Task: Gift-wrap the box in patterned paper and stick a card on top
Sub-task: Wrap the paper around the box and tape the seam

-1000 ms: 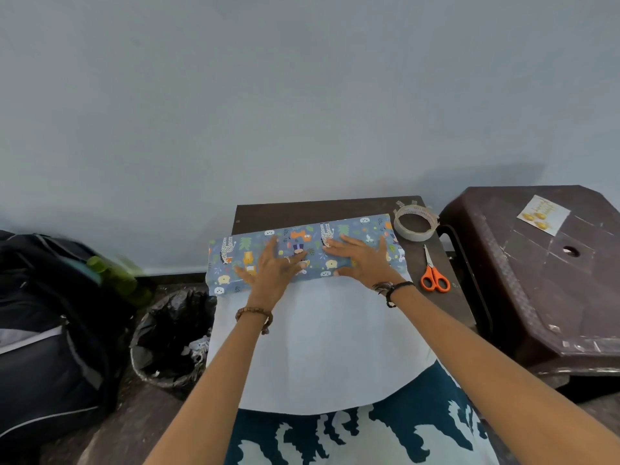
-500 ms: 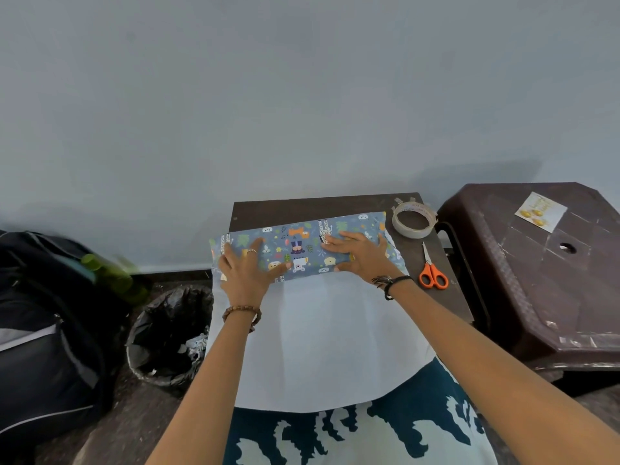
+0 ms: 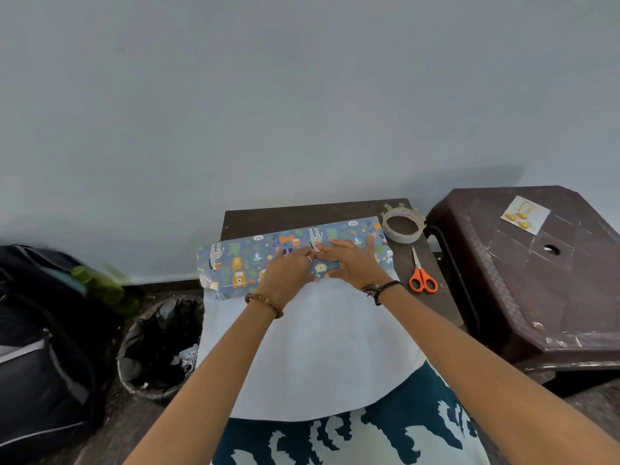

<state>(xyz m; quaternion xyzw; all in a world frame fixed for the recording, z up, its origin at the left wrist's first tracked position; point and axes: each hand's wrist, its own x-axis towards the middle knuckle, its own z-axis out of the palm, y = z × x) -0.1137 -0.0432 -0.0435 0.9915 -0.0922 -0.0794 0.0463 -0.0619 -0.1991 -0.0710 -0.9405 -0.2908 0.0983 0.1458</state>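
Hands flat at frame centre: left hand point(image 3: 291, 270) and right hand point(image 3: 353, 263), fingers spread, press patterned paper point(image 3: 255, 260) folded over the box, forefingers touching. Lower left, black-lined bin point(image 3: 161, 347) holds paper scraps point(image 3: 185, 358).

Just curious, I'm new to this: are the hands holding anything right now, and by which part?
Nothing is gripped. Both the left hand and right hand press flat on the middle of the patterned paper folded over the box.
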